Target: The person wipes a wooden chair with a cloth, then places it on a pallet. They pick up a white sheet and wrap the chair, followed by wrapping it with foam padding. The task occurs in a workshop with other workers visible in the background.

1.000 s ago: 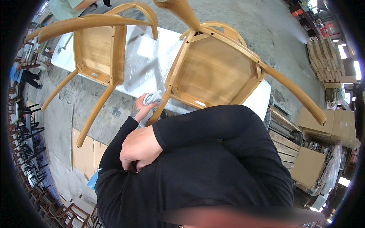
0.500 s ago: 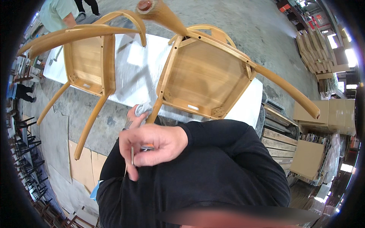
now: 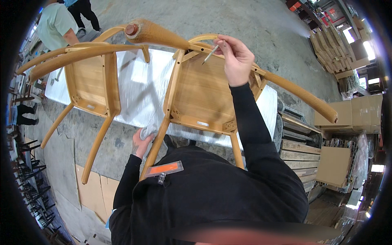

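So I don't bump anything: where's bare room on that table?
The shiny white tabletop is free between the upturned tan wooden left chair and right chair, with a bit more right of the latter. Crowded: over that chair, where the right hand holds a thin pale stick.

There are two wooden chairs [image 3: 87,83] [image 3: 202,90], the right one showing four legs [image 3: 302,94]; one desk [image 3: 141,98]; two bare hands [image 3: 141,143] [image 3: 239,62] of the wearer; one grey cloth [image 3: 148,131]; one slim pale stick [image 3: 210,54]; one orange badge [image 3: 165,168]; and three other people [image 3: 55,26] [image 3: 84,14] [image 3: 25,114] on the left.
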### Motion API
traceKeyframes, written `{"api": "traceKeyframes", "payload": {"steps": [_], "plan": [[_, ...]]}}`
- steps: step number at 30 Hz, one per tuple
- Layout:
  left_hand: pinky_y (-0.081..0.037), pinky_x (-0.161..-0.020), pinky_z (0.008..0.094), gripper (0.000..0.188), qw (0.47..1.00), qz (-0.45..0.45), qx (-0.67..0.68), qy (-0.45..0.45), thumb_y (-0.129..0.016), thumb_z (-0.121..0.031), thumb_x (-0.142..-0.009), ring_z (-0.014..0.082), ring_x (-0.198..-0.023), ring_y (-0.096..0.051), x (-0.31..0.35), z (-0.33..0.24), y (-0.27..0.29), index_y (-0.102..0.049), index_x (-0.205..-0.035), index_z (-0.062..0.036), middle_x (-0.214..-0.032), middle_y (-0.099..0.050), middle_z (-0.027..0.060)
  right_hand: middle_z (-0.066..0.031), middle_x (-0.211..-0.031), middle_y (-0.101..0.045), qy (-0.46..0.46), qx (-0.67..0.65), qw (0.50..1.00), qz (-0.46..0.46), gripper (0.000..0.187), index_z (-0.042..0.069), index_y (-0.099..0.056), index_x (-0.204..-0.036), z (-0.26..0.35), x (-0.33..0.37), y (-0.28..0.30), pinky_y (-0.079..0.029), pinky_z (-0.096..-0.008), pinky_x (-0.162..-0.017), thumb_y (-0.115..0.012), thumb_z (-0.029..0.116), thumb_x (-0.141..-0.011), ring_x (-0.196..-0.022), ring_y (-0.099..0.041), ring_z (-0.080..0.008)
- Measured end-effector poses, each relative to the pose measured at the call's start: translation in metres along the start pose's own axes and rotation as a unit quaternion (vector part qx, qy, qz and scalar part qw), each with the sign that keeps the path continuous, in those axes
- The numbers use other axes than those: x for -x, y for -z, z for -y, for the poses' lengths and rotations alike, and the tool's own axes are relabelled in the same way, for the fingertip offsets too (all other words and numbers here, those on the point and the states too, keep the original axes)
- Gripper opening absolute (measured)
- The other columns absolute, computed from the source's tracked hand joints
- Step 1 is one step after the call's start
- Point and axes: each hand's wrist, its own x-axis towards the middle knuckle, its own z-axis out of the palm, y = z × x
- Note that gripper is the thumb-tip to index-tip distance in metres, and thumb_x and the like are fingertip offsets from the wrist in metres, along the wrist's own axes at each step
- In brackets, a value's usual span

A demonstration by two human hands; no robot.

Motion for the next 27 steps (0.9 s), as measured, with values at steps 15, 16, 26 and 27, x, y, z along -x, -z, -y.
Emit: {"api": "traceKeyframes", "payload": {"steps": [15,16,26,27], "plan": [[-0.049,-0.082,0.03,0.03,0.997,-0.044,0.049,0.042,-0.074,-0.014,-0.081,0.0148,-0.089,-0.065,0.016,0.006,0.005,-0.064,-0.107,0.0004,-0.097,-0.071,0.0076,-0.0067,-0.086,-0.071,0.247,0.278,0.926,0.069,0.014,0.007,-0.071,-0.091,-0.074,-0.019,0.005,-0.054,-0.0295,-0.062,-0.07,-0.002,-0.079,-0.073,-0.068,-0.0216],[-0.049,-0.082,0.0298,0.03,0.996,-0.047,0.043,0.055,-0.074,-0.014,-0.082,0.0146,-0.09,-0.065,0.016,0.006,0.005,-0.064,-0.107,0.0002,-0.097,-0.071,0.0074,-0.0072,-0.086,-0.07,0.237,0.297,0.921,0.087,0.016,0.006,-0.071,-0.091,-0.075,-0.019,0.004,-0.053,-0.029,-0.061,-0.07,-0.004,-0.079,-0.072,-0.068,-0.0213],[-0.049,-0.082,0.0298,0.03,0.995,-0.043,0.075,0.055,-0.073,-0.013,-0.082,0.0141,-0.09,-0.064,0.015,0.014,0.005,-0.065,-0.108,-0.0007,-0.097,-0.07,0.0077,-0.0052,-0.085,-0.069,0.264,0.33,0.898,0.123,0.016,0.009,-0.069,-0.088,-0.076,-0.017,0.002,-0.053,-0.0311,-0.06,-0.071,-0.002,-0.076,-0.072,-0.067,-0.0232],[-0.049,-0.082,0.0299,0.03,0.995,-0.046,0.071,0.054,-0.073,-0.013,-0.082,0.014,-0.09,-0.064,0.016,0.014,0.005,-0.065,-0.108,-0.0008,-0.097,-0.07,0.0074,-0.0041,-0.086,-0.069,0.294,0.319,0.896,0.094,0.016,0.01,-0.068,-0.087,-0.075,-0.016,0.001,-0.054,-0.0316,-0.061,-0.072,0.0,-0.075,-0.074,-0.067,-0.0242]]}}
